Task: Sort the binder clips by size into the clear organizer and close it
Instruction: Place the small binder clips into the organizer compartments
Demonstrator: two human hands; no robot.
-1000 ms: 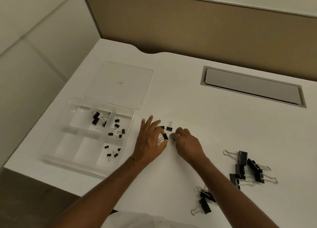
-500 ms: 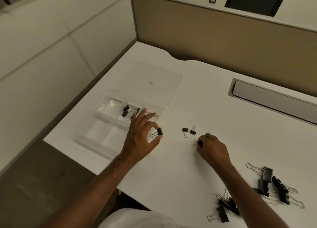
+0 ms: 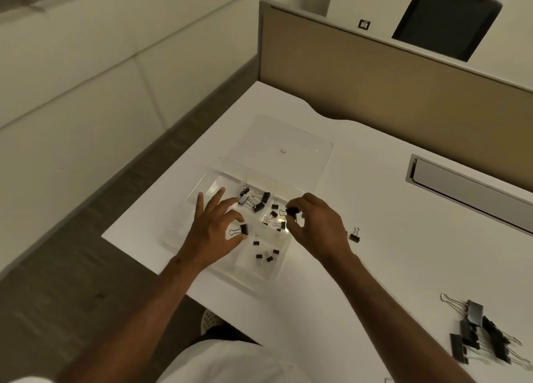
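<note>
Two clips are in our fingers at once, one per hand. Our left hand [image 3: 215, 232] pinches a small binder clip [image 3: 241, 229] between thumb and forefinger, other fingers fanned out, its wire handles pointing left and its black body toward the organizer's middle. Our right hand [image 3: 314, 227] curls round a second clip [image 3: 292, 211], holding it over the right-hand compartments. Both hang above the clear organizer [image 3: 202, 180], so the drop is straight down; the right hand looks nearer the compartment of medium clips [image 3: 275, 219], just below and left of its fingertips. Tiny clips [image 3: 266, 256] sit in the near compartment, bigger ones [image 3: 255, 199] in the far one. The lid [image 3: 305, 163] lies open behind. Out on the white table [image 3: 375, 253], one stray clip [image 3: 354, 235] waits just right of our wrist, and a pile of large clips [image 3: 484, 336] lies well apart at the right. A beige partition [image 3: 375, 80] backs the table.
</note>
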